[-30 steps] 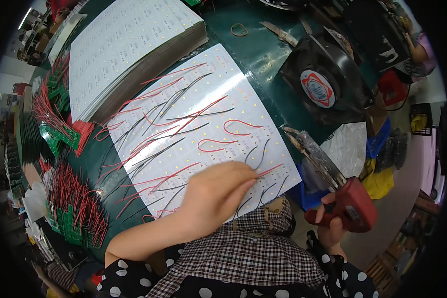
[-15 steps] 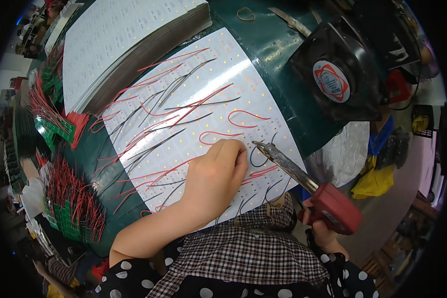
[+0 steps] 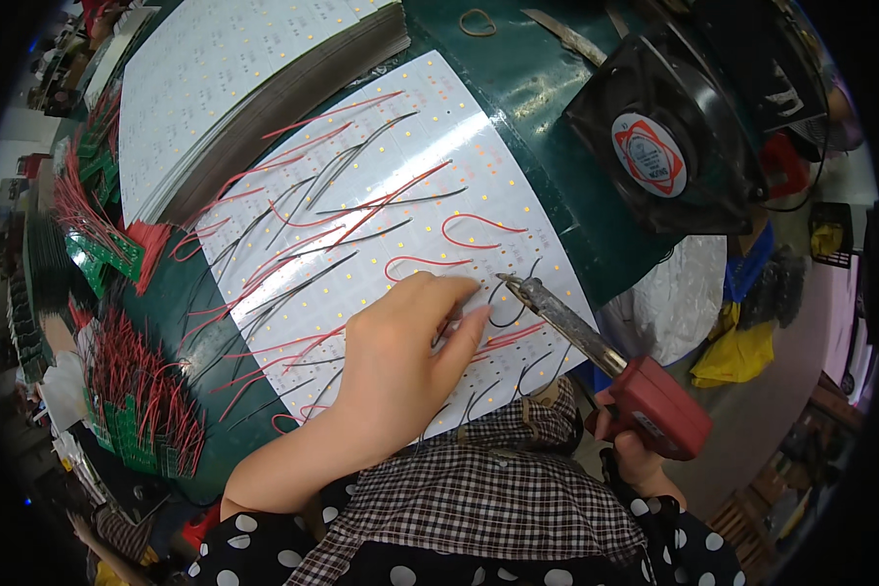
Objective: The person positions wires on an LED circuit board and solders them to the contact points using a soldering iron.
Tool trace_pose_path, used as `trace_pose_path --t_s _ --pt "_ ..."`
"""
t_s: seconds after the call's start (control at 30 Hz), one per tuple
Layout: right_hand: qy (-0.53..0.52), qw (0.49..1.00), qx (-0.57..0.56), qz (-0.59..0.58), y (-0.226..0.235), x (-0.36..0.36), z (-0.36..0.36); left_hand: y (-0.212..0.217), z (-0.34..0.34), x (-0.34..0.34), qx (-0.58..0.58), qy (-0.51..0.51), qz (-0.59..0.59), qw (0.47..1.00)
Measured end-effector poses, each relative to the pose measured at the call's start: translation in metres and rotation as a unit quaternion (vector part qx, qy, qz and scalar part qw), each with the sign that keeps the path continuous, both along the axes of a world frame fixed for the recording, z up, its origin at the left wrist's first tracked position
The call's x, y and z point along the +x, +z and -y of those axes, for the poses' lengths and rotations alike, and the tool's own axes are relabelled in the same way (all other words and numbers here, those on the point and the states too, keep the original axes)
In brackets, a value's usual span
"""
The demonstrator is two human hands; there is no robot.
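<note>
My left hand (image 3: 400,342) is over a white circuit board sheet (image 3: 474,146) dotted with small yellow LEDs. Its thumb and forefinger are parted, and nothing shows between them; the other fingers are mostly hidden. In my right hand (image 3: 640,459) is a red-handled soldering gun (image 3: 659,405), gripped around the handle. The gun's dark metal tip rests at or just over the sheet, beside a curved black wire (image 3: 496,314). Two looped red wires (image 3: 469,217) lie beyond my left fingertips. More red and black wires are spread across the sheet, several hanging past its left edge.
Behind the sheet rises a thick stack of similar white boards (image 3: 264,59). A black fan (image 3: 645,146) stands at the right on the green table (image 3: 518,88). Bundles of red wires (image 3: 142,371) with green circuit boards (image 3: 127,430) lie at the left. A rubber band (image 3: 478,21) is at the back.
My left thumb and forefinger have spread apart, and that hand has shifted slightly left and down. The soldering gun stays almost in place, its tip near the black wire.
</note>
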State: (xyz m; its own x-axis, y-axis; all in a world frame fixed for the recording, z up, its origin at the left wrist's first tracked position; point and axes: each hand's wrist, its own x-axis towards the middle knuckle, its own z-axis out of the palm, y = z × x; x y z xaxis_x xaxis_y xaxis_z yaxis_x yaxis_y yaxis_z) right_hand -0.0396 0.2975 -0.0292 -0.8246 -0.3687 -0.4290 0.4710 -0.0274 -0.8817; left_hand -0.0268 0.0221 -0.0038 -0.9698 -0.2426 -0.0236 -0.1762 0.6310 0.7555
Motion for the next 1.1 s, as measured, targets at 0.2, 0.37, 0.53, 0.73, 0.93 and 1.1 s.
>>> trace_pose_path --t_s 0.2,0.37,0.53,0.73,0.93,1.1 --pt "0.041 0.996 0.02 -0.075 -0.001 -0.003 -0.004 -0.001 0.011 0.003 0.4 0.083 0.094 0.908" --pt "0.07 0.989 0.024 -0.131 0.0 -0.007 0.001 0.002 0.015 -0.005 0.485 0.086 0.133 0.86" --pt "0.061 0.995 -0.03 -0.078 -0.002 -0.006 -0.004 0.007 0.013 -0.004 0.516 0.092 0.141 0.84" --pt "0.055 0.997 0.005 -0.06 0.003 -0.011 0.005 -0.009 0.001 -0.002 0.143 0.067 0.043 0.987" --pt "0.038 0.999 0.016 -0.019 0.0 -0.008 0.001 -0.019 -0.01 0.0 -0.074 0.011 -0.041 0.996" --pt "0.066 0.993 0.066 -0.075 -0.014 0.001 -0.016 -0.023 -0.016 0.0 -0.134 0.017 -0.059 0.989"
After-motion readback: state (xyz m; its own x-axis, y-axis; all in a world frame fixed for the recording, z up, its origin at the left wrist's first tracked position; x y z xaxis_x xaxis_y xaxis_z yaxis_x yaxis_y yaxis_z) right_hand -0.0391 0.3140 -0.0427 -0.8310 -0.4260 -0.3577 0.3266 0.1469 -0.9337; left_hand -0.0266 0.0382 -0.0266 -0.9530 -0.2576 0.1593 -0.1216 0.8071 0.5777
